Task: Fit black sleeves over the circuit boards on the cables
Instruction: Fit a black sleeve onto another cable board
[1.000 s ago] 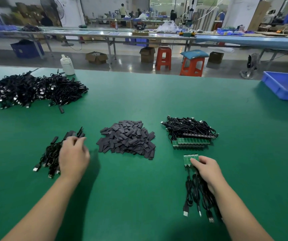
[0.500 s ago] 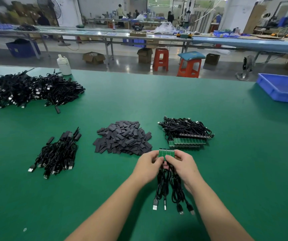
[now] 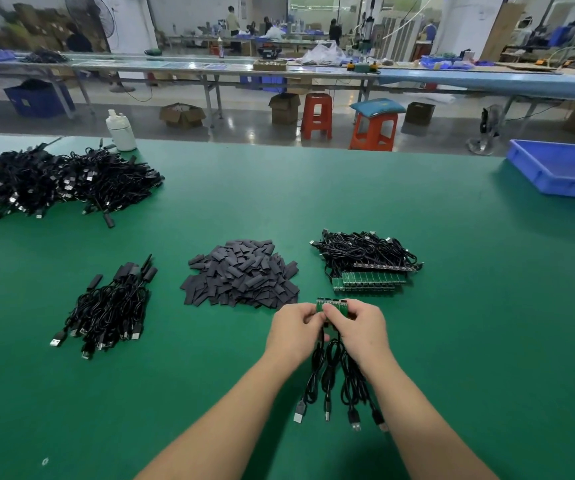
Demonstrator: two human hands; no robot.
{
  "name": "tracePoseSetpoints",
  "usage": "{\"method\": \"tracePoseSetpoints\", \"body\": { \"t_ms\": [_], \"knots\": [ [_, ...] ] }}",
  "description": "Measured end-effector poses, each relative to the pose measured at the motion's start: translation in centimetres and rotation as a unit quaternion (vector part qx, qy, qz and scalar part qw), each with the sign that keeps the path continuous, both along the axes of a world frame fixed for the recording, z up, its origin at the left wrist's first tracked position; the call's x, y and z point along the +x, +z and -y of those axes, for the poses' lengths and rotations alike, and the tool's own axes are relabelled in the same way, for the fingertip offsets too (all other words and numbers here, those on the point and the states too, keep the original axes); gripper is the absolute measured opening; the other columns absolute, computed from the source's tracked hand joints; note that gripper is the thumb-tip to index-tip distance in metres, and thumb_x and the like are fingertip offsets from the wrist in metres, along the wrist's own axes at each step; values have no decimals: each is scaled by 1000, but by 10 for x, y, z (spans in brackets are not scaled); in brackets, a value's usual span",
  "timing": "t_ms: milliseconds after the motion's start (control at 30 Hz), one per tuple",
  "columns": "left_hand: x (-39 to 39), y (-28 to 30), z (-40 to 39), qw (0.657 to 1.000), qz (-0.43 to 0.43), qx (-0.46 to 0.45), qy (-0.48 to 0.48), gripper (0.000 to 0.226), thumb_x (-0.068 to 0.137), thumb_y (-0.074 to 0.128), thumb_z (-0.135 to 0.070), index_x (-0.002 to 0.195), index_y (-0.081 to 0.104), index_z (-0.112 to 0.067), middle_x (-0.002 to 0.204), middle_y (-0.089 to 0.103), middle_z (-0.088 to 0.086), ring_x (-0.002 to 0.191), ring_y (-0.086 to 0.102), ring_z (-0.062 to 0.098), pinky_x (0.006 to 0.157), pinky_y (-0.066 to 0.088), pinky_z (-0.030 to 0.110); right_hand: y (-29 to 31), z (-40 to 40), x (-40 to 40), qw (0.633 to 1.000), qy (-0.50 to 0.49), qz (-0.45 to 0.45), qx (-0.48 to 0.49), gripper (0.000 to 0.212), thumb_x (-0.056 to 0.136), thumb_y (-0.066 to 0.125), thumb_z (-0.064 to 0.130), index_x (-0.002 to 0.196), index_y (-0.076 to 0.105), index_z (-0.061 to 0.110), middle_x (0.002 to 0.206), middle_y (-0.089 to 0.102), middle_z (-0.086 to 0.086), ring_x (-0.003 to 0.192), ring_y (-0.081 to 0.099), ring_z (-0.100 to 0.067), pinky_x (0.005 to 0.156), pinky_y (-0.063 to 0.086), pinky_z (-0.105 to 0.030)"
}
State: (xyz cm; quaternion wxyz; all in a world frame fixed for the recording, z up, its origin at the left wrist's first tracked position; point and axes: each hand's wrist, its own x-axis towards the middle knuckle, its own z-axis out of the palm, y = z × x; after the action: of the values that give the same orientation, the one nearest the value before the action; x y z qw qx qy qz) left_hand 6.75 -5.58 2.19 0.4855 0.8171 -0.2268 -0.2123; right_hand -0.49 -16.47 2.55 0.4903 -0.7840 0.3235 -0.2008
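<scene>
Green boards [image 3: 333,305] still pinched by both hands, L [image 3: 296,329] & R [image 3: 362,327]; unchanged.

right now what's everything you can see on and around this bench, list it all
board strip: one, green, held in both hands at bench centre
held cables: a few, black, hanging from the strip toward the person
sleeve pile: one heap, dark grey-black, centre of bench
unsleeved cable stack: one, black with green boards, right of the sleeves
sleeved cable bundle: one, black, left of the sleeves
large cable heap: one, black, far left
bottle: one, white, far edge
tray: one, blue, far right
bench mat: green
stools: two, orange-red, on the floor beyond
left hand: pinches the strip
right hand: pinches the strip
</scene>
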Motion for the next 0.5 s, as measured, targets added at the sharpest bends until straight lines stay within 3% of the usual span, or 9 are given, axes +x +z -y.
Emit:
{"method": "tracePoseSetpoints", "body": {
  "t_ms": [67,167,300,400,500],
  "knots": [
    [-2,1,1,999,31,22,9,21,98,56,-25,85,72,-19,65,72,-4,44,57,-6,39,30,13,-2,-2,0,1000,-13,2,-24,25,87,73,28,63,66,29,53,63,12,43,48,-1,43,37,-17],
    [-6,1,3,994,85,56,26,24,97,54,-27,80,69,-19,65,71,-6,39,48,-2,40,30,18,-3,-3,1,999,-6,-3,-46,25,88,72,29,65,64,33,56,61,10,44,46,-1,44,34,-18],
    [0,-1,-3,995,39,15,86,25,97,52,-20,75,64,-19,71,71,-6,61,67,9,60,54,31,-4,15,-2,998,-6,-51,-43,26,95,63,34,78,62,14,72,67,-4,59,60,-20,53,41,-31],
    [17,-6,-18,996,-1,22,84,24,98,52,-20,78,65,-21,75,72,-6,68,69,21,70,55,36,-4,40,-10,990,22,-139,-34,35,101,52,35,76,44,12,78,62,-4,65,63,-6,51,36,-27],
    [32,-15,-32,996,-4,51,77,21,98,53,-23,84,68,-20,70,72,-6,60,60,18,67,54,34,-8,63,-16,980,68,-189,12,31,106,40,28,79,33,14,84,52,-4,89,68,-9,59,35,-30]
  ]
}}
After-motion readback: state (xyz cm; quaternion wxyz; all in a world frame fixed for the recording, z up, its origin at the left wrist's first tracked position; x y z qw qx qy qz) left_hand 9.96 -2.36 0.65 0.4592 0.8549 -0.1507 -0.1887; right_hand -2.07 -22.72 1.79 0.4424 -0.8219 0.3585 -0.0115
